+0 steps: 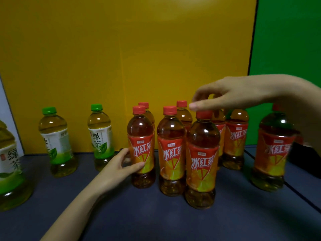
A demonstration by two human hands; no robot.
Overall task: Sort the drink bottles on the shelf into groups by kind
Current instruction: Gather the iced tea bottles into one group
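Several red-capped iced tea bottles with red labels stand clustered at the centre and right of the dark shelf [156, 220]. Three green tea bottles with green caps stand at the left: one [102, 136], one [57, 141], and a near one [10, 164] cut off by the frame edge. My left hand [119, 169] wraps its fingers around the lower left side of the leftmost front iced tea bottle [141, 146]. My right hand [231, 94] hovers just above the cap of the nearest iced tea bottle [202, 160], fingers apart, holding nothing.
A yellow panel [121, 58] backs the shelf, with a green panel [286, 40] to its right. One iced tea bottle [272, 152] stands apart at the right, partly behind my right forearm. A dark object [304, 159] sits at the far right edge.
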